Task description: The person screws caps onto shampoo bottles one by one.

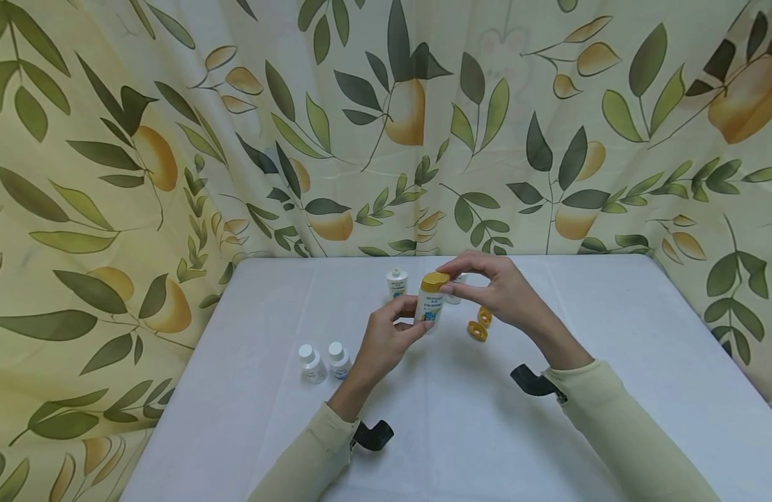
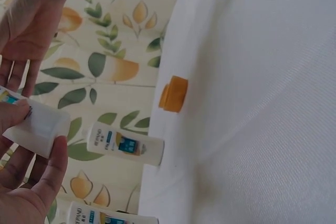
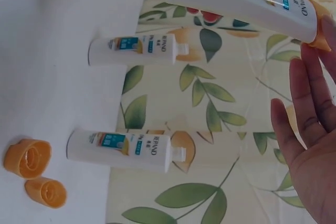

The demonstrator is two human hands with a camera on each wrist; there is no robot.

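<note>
Above the table, my left hand (image 1: 388, 336) grips a white shampoo bottle (image 1: 430, 307) round its lower body, fingers and thumb on opposite sides. My right hand (image 1: 498, 287) pinches the gold-yellow cap (image 1: 434, 282) on top of that bottle between thumb and fingers. The bottle is nearly upright, tilted slightly. In the right wrist view the cap (image 3: 319, 24) sits at the bottle's end, against my fingertips. Behind, two similar bottles stand without caps, one at left (image 1: 397, 284) and one partly hidden by my right hand (image 3: 121, 151). Two loose yellow caps (image 1: 477, 330) lie below my right hand.
Two small bottles with white caps, one (image 1: 312, 364) left of the other (image 1: 339, 360), stand to the left of my left forearm. A white cloth covers the table (image 1: 461, 446). A leaf-patterned curtain (image 1: 360, 174) hangs behind the table's far edge.
</note>
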